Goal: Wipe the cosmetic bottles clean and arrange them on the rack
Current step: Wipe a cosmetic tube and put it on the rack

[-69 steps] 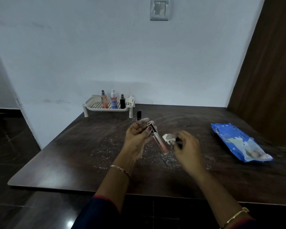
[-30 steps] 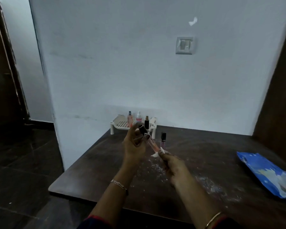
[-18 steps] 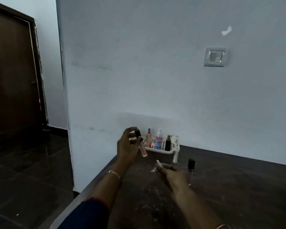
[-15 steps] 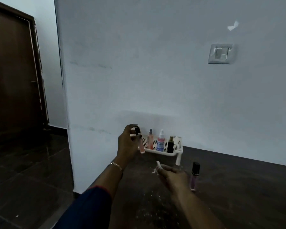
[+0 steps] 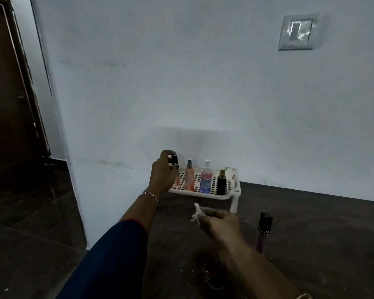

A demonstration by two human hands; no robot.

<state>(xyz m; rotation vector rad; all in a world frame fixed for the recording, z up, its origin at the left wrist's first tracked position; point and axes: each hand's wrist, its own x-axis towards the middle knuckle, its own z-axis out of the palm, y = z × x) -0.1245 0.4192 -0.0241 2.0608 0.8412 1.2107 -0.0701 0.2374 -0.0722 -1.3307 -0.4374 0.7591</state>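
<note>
My left hand [image 5: 163, 171] grips a slim pink tube with a black cap [image 5: 174, 160], holding it upright over the left end of the white perforated rack [image 5: 233, 192]. On the rack stand a peach spray bottle [image 5: 189, 175], a clear bottle with a blue label [image 5: 206, 178] and a black bottle [image 5: 221, 182]. My right hand [image 5: 219, 223] hovers over the dark table [image 5: 311, 244], pinching a small white wipe [image 5: 197, 214]. A purple tube with a black cap [image 5: 263, 230] stands on the table to the right of that hand.
The rack sits at the table's far left corner against a white wall. A light switch [image 5: 297, 32] is high on the wall. White specks lie on the table near me. A dark floor and a brown door [image 5: 7, 93] are to the left.
My left hand carried the pink tube away from the wipe and out to the rack's left end. The right hand stayed low with the wipe. The view turned left; the blue packet left the frame.
</note>
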